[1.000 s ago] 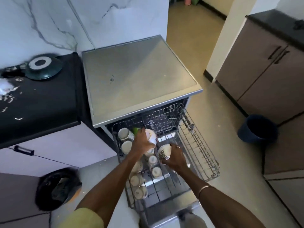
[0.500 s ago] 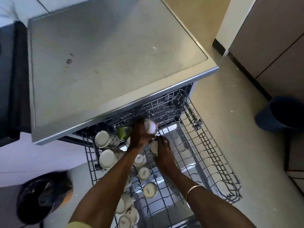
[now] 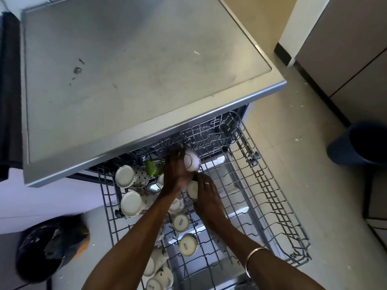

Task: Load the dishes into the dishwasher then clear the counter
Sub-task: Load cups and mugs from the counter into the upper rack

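The dishwasher's upper wire rack [image 3: 270, 197] is pulled out under the steel top [image 3: 129, 76]. Several white cups lie upside down in its left half, among them two large mugs [image 3: 132, 203] and a green cup [image 3: 154, 167]. My left hand [image 3: 176, 172] holds a white cup with a thin ring on its base [image 3: 191, 161] at the rack's back. My right hand [image 3: 206, 195] grips a white patterned cup [image 3: 192, 190] just in front of it. Both cups are tipped on their sides over the rack's tines.
The rack's right half holds nothing. A dark blue bucket [image 3: 360, 143] stands on the floor at the right, near brown cabinet doors [image 3: 345, 49]. A black bin with rubbish [image 3: 48, 245] sits on the floor at the lower left. Black counter edge [image 3: 9, 91] at far left.
My view has dropped and moved closer over the rack. Both hands have carried their cups further toward the rack's back and lowered them among the tines.
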Demonstrator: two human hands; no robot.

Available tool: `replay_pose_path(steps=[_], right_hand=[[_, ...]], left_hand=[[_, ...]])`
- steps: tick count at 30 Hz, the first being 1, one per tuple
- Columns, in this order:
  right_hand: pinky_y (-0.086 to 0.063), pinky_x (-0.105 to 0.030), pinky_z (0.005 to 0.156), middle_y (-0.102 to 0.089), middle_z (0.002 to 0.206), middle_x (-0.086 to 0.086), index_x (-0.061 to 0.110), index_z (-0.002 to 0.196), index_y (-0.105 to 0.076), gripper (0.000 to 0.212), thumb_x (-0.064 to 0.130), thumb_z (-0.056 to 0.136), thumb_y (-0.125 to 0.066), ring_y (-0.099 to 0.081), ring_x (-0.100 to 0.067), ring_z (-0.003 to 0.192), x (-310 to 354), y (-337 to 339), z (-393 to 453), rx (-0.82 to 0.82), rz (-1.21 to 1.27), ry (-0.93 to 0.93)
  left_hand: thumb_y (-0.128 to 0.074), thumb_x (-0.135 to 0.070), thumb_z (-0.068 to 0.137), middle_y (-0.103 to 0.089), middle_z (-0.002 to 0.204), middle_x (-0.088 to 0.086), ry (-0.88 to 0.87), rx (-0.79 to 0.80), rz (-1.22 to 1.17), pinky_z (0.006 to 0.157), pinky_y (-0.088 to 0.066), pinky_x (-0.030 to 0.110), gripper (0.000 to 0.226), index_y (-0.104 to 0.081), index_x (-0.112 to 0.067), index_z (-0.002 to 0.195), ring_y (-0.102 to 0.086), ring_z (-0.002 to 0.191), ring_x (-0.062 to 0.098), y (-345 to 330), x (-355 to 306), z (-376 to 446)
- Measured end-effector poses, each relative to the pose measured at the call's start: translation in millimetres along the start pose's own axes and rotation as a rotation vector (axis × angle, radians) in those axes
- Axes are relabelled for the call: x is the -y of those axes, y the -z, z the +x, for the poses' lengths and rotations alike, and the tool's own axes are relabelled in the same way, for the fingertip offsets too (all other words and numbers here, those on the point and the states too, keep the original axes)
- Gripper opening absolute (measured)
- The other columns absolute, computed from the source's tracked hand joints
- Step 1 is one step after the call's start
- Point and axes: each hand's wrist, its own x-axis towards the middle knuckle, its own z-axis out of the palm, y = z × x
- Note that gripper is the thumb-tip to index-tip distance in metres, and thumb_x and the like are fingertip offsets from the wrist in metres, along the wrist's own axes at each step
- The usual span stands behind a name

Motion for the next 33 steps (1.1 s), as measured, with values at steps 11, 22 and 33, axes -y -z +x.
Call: replay_pose_path(steps=[11, 22, 33], right_hand=[[-0.044, -0.033, 0.104, -0.041, 0.141, 0.004, 0.031, 0.149, -0.018, 0.106, 0.018, 0.065, -0.081, -0.034, -0.018, 0.136, -15, 1, 11, 0.041, 0.175, -0.120], [-0.034, -0.050, 0.111, -0.027, 0.154, -0.007, 0.016, 0.152, -0.018, 0.126, 0.052, 0.051, -0.084, -0.027, -0.032, 0.143, -31, 19, -21, 0.033, 0.168, 0.002], [-0.034, -0.047, 0.111, -0.038, 0.146, -0.021, 0.010, 0.146, -0.031, 0.058, 0.039, 0.098, -0.046, -0.036, -0.039, 0.134, 46, 89, -61, 0.007, 0.091, -0.216]], left_hand=[[-0.084, -0.049, 0.067, -0.017, 0.157, 0.014, -0.054, 0.031, 0.061, 0.103, -0.042, 0.051, 0.102, -0.029, -0.028, 0.150, -0.026, 0.140, 0.040, -21, 10, -1], [-0.080, -0.046, 0.075, -0.023, 0.158, 0.015, -0.102, 0.005, -0.045, 0.116, -0.026, 0.046, 0.104, -0.021, -0.013, 0.154, -0.021, 0.146, 0.032, -9, 15, -21], [-0.035, -0.024, 0.104, -0.050, 0.142, 0.018, -0.001, -0.002, -0.094, 0.108, -0.042, 0.040, 0.045, -0.043, -0.007, 0.144, -0.049, 0.129, 0.032, 62, -16, -134]])
